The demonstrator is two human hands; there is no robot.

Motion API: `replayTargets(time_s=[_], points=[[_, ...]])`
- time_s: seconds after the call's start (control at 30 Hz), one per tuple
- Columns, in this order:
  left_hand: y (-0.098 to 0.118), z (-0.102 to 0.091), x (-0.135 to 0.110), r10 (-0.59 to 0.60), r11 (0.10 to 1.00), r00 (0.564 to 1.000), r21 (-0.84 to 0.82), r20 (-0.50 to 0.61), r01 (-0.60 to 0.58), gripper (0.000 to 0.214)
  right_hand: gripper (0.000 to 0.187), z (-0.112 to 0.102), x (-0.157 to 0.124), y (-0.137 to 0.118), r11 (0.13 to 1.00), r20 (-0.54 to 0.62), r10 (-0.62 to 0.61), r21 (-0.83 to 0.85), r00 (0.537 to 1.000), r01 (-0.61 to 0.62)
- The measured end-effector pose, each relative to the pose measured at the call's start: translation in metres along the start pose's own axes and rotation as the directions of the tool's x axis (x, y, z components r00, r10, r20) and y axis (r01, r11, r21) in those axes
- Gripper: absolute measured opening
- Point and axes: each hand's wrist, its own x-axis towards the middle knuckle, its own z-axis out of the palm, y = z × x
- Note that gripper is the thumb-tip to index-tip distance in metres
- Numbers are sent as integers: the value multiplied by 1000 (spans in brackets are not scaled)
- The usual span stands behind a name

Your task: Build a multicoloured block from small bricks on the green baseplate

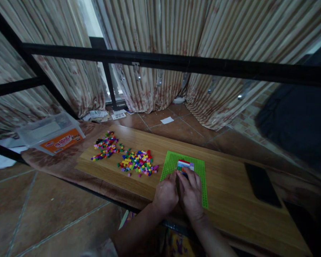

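A board (227,189) bears the baseplate (171,162) beneath both hands (166,194).

A long wooden board (224,189) carries most of the things. On it lie, from left to right, one heap of small coloured bricks (106,146), a second heap of similar bricks (139,162) near to it, a green studded plate (169,164), and a dark, flat rectangular object (262,185). The board itself rests upon a brown cloth (101,188), on which stands also a clear plastic box (60,139) with an orange label.
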Motion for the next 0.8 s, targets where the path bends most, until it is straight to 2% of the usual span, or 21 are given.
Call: replayTargets(time_s=[0.07, 0.17, 0.27, 0.37, 0.47, 0.53, 0.67, 0.8], points=[[-1, -2, -1, 19, 1000, 1000, 16, 5, -19, 44, 34, -3, 2, -1, 1000, 5, -6, 18, 1000, 6], [-7, -8, -10, -12, 998, 1000, 54, -9, 12, 49, 38, -16, 3, -2, 994, 12, 5, 111, 1000, -6], [-19, -16, -22, -51, 991, 997, 124, -52, 57, 51, 43, -33, 0, 0, 976, -63, 131, 182, 989, -117], [-29, -28, -23, 60, 962, 995, 269, -79, -37, 50, 40, -43, -1, 5, 963, -108, 216, 186, 970, -194], [-36, -38, -9, 254, 884, 967, 413, -31, -219, 49, 41, -41, 6, 10, 963, -82, 220, 175, 972, -203], [-40, -44, 4, 319, 832, 948, 475, 11, -285, 46, 40, -37, 14, 14, 963, -72, 214, 180, 974, -199], [-55, -50, 21, 325, 798, 946, 538, -5, -271, 34, 40, -27, 26, 27, 946, -57, 248, 232, 967, -229], [-69, -56, 26, 295, 798, 955, 557, -29, -230, 30, 41, -17, 25, 43, 908, -5, 318, 291, 948, -303]])
